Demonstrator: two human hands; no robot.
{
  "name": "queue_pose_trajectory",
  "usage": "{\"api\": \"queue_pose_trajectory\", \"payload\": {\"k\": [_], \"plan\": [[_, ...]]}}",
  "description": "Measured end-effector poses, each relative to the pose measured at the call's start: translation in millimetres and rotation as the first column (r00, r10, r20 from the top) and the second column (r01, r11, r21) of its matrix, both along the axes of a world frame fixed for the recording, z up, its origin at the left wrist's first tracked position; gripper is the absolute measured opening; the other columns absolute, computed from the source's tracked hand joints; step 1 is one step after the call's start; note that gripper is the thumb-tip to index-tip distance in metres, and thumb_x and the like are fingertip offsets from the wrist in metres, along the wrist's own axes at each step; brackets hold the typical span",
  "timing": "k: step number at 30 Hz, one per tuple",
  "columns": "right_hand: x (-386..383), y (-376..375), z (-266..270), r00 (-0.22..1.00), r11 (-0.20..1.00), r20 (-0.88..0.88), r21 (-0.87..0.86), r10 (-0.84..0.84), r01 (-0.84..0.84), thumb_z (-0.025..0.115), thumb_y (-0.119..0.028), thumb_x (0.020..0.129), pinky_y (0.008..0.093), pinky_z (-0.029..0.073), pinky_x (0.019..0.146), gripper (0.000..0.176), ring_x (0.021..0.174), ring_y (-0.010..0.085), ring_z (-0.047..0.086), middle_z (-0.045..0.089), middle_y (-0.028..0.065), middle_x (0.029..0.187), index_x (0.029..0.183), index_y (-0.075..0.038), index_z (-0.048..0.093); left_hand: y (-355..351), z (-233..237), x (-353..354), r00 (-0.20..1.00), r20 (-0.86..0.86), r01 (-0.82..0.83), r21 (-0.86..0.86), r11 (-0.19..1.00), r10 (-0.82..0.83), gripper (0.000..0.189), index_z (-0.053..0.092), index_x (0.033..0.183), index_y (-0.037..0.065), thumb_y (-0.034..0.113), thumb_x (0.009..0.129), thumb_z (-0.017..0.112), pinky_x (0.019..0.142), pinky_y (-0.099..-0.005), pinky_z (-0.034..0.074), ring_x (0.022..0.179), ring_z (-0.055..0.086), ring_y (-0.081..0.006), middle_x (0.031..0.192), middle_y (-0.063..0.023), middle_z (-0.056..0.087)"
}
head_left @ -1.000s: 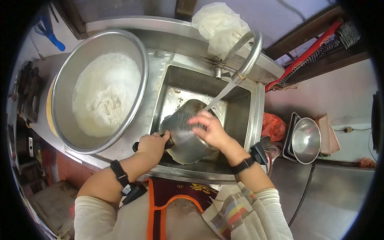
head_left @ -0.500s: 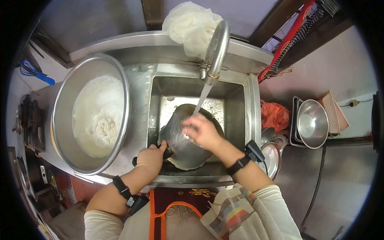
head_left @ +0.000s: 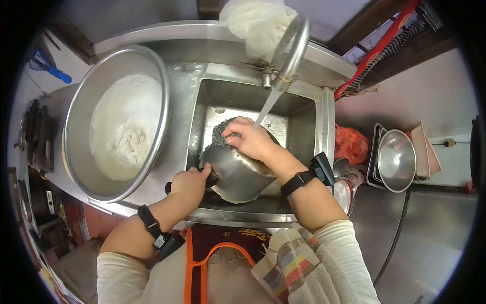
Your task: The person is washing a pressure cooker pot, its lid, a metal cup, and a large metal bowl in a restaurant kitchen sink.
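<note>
My left hand is wrapped round the black handle of a metal pot, which lies tilted in the steel sink. At the pot's far rim, my right hand has its fingers curled on a dark, curly scouring pad. Water runs from the faucet and falls beside my right hand. The pot's inside is turned away from view.
Left of the sink stands a large metal basin with cloudy liquid and a pale lump. A whitish cloth hangs behind the faucet. To the right are a red plastic bag, a metal bowl and baskets.
My right hand has moved up and left to the pot's far rim, and the scouring pad now shows under its fingers. My left hand stays on the handle. The view has shifted slightly.
</note>
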State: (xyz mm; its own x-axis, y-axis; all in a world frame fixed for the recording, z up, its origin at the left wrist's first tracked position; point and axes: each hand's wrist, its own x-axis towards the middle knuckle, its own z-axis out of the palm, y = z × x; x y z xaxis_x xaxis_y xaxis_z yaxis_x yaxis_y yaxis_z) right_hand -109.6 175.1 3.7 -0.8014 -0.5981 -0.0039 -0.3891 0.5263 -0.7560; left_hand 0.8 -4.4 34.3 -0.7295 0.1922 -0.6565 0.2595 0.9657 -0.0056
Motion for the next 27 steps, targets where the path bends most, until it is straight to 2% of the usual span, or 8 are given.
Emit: {"api": "queue_pose_trajectory", "payload": {"k": [4, 8, 11, 12, 16, 19, 23, 27], "plan": [[11, 27, 12, 0.985, 0.984, 0.022, -0.058, 0.172, -0.171, 0.065, -0.013, 0.072, 0.0371, 0.043, 0.08, 0.014, 0.09, 0.0277, 0.053, 0.055, 0.0073, 0.089, 0.086, -0.012, 0.062, -4, 1, -2, 1.0, 0.023, 0.016, 0.008, 1.0, -0.017, 0.058, 0.028, 0.134, 0.014, 0.007, 0.081, 0.05, 0.067, -0.0323, 0.051, 0.082, 0.063, -0.0257, 0.098, -0.014, 0.057], [23, 55, 29, 0.953, 0.977, 0.222, 0.004, 0.209, -0.215, 0.066, -0.013, 0.071, 0.0377, 0.04, 0.081, 0.015, 0.093, 0.0259, 0.051, 0.053, 0.0064, 0.087, 0.086, -0.012, 0.063, -3, -2, -3, 1.0, 0.023, -0.012, 0.031, 0.999, 0.011, 0.062, 0.028, 0.134, 0.013, 0.007, 0.078, 0.054, 0.068, -0.0313, 0.051, 0.083, 0.063, -0.0243, 0.098, -0.0132, 0.058], [23, 31, 34, 0.951, 0.946, 0.016, 0.096, 0.31, -0.31, 0.066, -0.014, 0.072, 0.0378, 0.041, 0.08, 0.015, 0.092, 0.0257, 0.051, 0.053, 0.0057, 0.087, 0.086, -0.013, 0.063, -4, -1, -2, 0.999, 0.028, -0.02, 0.025, 0.999, 0.019, 0.061, 0.028, 0.134, 0.014, 0.007, 0.079, 0.053, 0.068, -0.0314, 0.051, 0.083, 0.063, -0.0243, 0.098, -0.0129, 0.058], [21, 25, 29, 0.96, 0.958, -0.034, 0.08, 0.279, -0.275, 0.065, -0.016, 0.073, 0.0373, 0.042, 0.079, 0.014, 0.09, 0.0267, 0.052, 0.054, 0.0059, 0.087, 0.087, -0.013, 0.063, -3, 0, -1, 0.999, 0.028, -0.018, 0.02, 1.0, 0.017, 0.06, 0.028, 0.134, 0.014, 0.007, 0.079, 0.052, 0.069, -0.0315, 0.05, 0.083, 0.063, -0.0244, 0.098, -0.0128, 0.058], [-7, 17, -3, 0.998, 0.998, 0.057, 0.052, -0.031, 0.028, 0.064, -0.016, 0.074, 0.0358, 0.043, 0.08, 0.015, 0.092, 0.0288, 0.054, 0.056, 0.0076, 0.092, 0.089, -0.013, 0.063, -3, 2, -2, 0.999, 0.033, -0.032, 0.026, 0.999, 0.031, 0.058, 0.029, 0.134, 0.016, 0.007, 0.081, 0.051, 0.069, -0.0325, 0.05, 0.084, 0.063, -0.0246, 0.099, -0.0126, 0.058], [4, 21, -3, 0.998, 1.0, 0.054, -0.022, -0.017, 0.018, 0.064, -0.013, 0.074, 0.0353, 0.043, 0.081, 0.017, 0.093, 0.0288, 0.053, 0.056, 0.0083, 0.093, 0.09, -0.013, 0.063, -4, -1, -1, 0.998, 0.043, -0.037, 0.033, 0.999, 0.036, 0.059, 0.028, 0.134, 0.016, 0.007, 0.081, 0.05, 0.07, -0.0329, 0.05, 0.084, 0.063, -0.0245, 0.099, -0.0124, 0.058], [29, 41, 24, 0.972, 0.977, 0.097, -0.034, 0.213, -0.211, 0.068, -0.008, 0.068, 0.0352, 0.043, 0.08, 0.02, 0.091, 0.0284, 0.053, 0.054, 0.008, 0.091, 0.087, -0.014, 0.064, -4, 1, -1, 0.999, 0.034, -0.037, 0.033, 0.999, 0.036, 0.059, 0.028, 0.135, 0.016, 0.007, 0.08, 0.051, 0.07, -0.033, 0.05, 0.084, 0.063, -0.0246, 0.098, -0.0122, 0.058], [21, 38, 26, 0.97, 0.976, 0.109, -0.022, 0.216, -0.215, 0.069, -0.01, 0.068, 0.0359, 0.043, 0.077, 0.02, 0.088, 0.0277, 0.053, 0.053, 0.0076, 0.09, 0.087, -0.015, 0.065, -2, -1, -2, 0.999, 0.033, -0.039, 0.03, 0.999, 0.038, 0.06, 0.028, 0.135, 0.016, 0.007, 0.08, 0.051, 0.069, -0.0329, 0.05, 0.083, 0.063, -0.0247, 0.098, -0.012, 0.058]]}}
